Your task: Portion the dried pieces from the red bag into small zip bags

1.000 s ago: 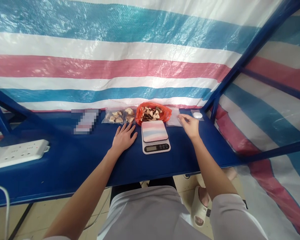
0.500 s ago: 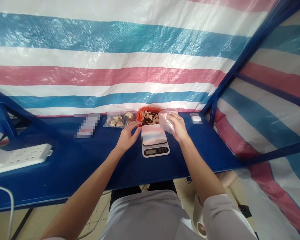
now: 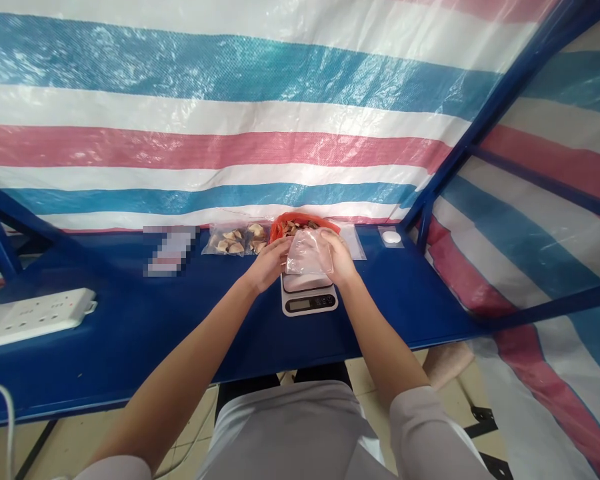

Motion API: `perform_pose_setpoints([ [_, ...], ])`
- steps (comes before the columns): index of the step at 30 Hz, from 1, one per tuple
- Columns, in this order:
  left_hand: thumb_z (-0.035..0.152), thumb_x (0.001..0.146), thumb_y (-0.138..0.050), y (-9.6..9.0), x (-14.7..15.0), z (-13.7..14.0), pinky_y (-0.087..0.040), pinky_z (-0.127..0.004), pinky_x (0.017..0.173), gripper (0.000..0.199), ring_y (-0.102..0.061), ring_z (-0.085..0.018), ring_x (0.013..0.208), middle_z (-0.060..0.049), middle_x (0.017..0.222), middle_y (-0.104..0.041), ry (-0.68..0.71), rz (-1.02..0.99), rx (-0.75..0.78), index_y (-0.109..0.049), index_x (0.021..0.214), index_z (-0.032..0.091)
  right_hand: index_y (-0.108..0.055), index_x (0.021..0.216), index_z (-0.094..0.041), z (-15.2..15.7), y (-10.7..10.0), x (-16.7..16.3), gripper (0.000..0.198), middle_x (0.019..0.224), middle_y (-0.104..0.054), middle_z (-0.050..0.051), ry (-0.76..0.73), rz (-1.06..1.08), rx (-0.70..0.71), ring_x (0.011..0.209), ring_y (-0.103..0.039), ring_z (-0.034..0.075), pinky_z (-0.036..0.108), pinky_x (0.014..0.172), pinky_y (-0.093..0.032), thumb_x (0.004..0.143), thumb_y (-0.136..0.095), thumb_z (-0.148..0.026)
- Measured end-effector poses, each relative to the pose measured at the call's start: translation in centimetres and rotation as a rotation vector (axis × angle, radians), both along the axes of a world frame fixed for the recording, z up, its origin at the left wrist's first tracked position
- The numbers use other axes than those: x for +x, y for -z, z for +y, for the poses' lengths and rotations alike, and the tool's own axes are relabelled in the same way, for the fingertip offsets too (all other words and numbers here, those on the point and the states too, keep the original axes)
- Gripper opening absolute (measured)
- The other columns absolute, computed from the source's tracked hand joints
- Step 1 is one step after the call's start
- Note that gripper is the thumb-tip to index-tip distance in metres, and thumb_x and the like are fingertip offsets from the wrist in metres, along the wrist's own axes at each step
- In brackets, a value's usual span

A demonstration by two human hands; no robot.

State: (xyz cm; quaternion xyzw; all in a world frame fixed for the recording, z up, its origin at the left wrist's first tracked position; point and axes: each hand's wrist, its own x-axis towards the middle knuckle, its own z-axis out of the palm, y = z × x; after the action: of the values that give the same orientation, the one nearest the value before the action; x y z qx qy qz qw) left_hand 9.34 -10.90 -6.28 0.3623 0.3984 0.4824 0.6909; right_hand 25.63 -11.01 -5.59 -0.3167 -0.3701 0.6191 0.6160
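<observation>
A clear plastic bag (image 3: 309, 253) is held up above a white digital kitchen scale (image 3: 310, 303). My left hand (image 3: 271, 263) grips its left edge with closed fingers. On the other side, my right hand (image 3: 340, 257) is closed on the bag's right edge. Nothing shows inside the bag. Just behind it lies an orange-red bag (image 3: 280, 227) holding brown and cream dried slices (image 3: 296, 227), partly hidden by the clear bag. The scale's plate is partly covered by the bag too.
Left of the orange-red bag lie filled clear bags (image 3: 230, 240) of cream pieces. Flat clear bags (image 3: 353, 241) lie to its right, then a small packet with a white disc (image 3: 391, 237). A power strip (image 3: 40, 317) sits at far left; a blue frame post (image 3: 425, 217) stands right.
My right hand has brought the clear bag left, over the scale. My left hand has moved right and taken hold of its other edge.
</observation>
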Motion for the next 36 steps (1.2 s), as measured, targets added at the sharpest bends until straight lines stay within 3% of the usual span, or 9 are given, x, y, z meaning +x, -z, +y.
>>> perform_pose_setpoints([
  [3,0.022,0.067,-0.083,0.1,-0.8,0.0,-0.053,-0.027,0.066,0.031,-0.066,-0.015,0.071,-0.001,0.081,-0.072,-0.038,-0.035,-0.032,-0.072,0.096,0.02,-0.064,0.086,-0.024,0.1,0.8,0.4,0.02,0.1,-0.078,0.002,0.009,0.006,0.025,0.111,-0.071,0.027,0.043,0.099,-0.057,0.075,-0.071,-0.039],
  [8,0.022,0.059,-0.088,0.2,-1.8,0.3,-0.053,-0.027,0.068,0.038,-0.065,-0.014,0.074,-0.003,0.084,-0.073,-0.095,-0.017,0.01,-0.074,0.093,0.016,-0.068,0.091,-0.022,-0.1,2.2,1.2,0.024,0.105,-0.078,0.006,0.083,-0.044,0.032,0.111,-0.071,0.026,0.041,0.101,-0.055,0.078,-0.073,-0.041],
  [12,0.029,0.056,-0.089,0.2,-2.6,1.0,-0.05,-0.025,0.063,0.038,-0.061,-0.012,0.068,-0.002,0.08,-0.071,-0.226,0.139,0.186,-0.075,0.088,0.015,-0.069,0.096,-0.023,-0.2,3.0,2.3,0.033,0.109,-0.077,0.007,0.024,-0.137,-0.018,0.107,-0.073,0.025,0.04,0.09,-0.06,0.077,-0.074,-0.05],
  [15,0.038,0.062,-0.084,-0.3,-3.6,1.6,-0.05,-0.027,0.064,0.036,-0.06,-0.014,0.068,-0.004,0.085,-0.072,-0.25,0.365,0.389,-0.076,0.089,0.016,-0.071,0.101,-0.024,-0.1,2.9,3.0,0.042,0.11,-0.077,0.006,-0.041,-0.201,-0.007,0.105,-0.073,0.026,0.035,0.076,-0.063,0.078,-0.072,-0.06],
  [21,0.042,0.078,-0.071,-3.1,-5.9,2.7,-0.05,-0.028,0.069,0.03,-0.063,-0.019,0.072,-0.005,0.085,-0.073,-0.107,0.83,0.683,-0.078,0.094,0.018,-0.075,0.105,-0.025,0.5,0.6,1.8,0.044,0.101,-0.079,0.005,-0.188,-0.402,0.022,0.088,-0.076,0.022,0.029,0.063,-0.063,0.081,-0.069,-0.061],
  [26,0.042,0.079,-0.068,-5.2,-6.5,3.5,-0.05,-0.028,0.075,0.025,-0.064,-0.02,0.075,-0.005,0.086,-0.073,0.05,1.009,0.807,-0.079,0.088,0.021,-0.077,0.097,-0.023,1.3,-0.8,-1.0,0.035,0.091,-0.077,0.003,-0.187,-0.464,0.066,0.081,-0.075,0.021,0.028,0.058,-0.064,0.075,-0.079,-0.05],
  [32,0.042,0.083,-0.06,-3.7,-6.7,4.2,-0.05,-0.029,0.073,0.028,-0.064,-0.021,0.073,-0.005,0.086,-0.075,0.162,1.082,0.854,-0.079,0.091,0.023,-0.078,0.089,-0.022,2.5,0.4,-2.6,0.024,0.084,-0.074,0.001,-0.131,-0.489,0.083,0.073,-0.073,0.018,0.026,0.053,-0.064,0.069,-0.083,-0.036],
  [36,0.044,0.086,-0.057,-2.0,-6.4,4.0,-0.051,-0.036,0.093,0.032,-0.067,-0.026,0.099,-0.007,0.11,-0.074,0.024,1.139,0.951,-0.077,0.101,0.023,-0.078,0.082,-0.022,3.3,2.1,-2.7,0.018,0.08,-0.073,0.0,-0.013,-0.533,0.079,0.068,-0.072,0.017,0.032,0.06,-0.067,0.069,-0.082,-0.034],
])
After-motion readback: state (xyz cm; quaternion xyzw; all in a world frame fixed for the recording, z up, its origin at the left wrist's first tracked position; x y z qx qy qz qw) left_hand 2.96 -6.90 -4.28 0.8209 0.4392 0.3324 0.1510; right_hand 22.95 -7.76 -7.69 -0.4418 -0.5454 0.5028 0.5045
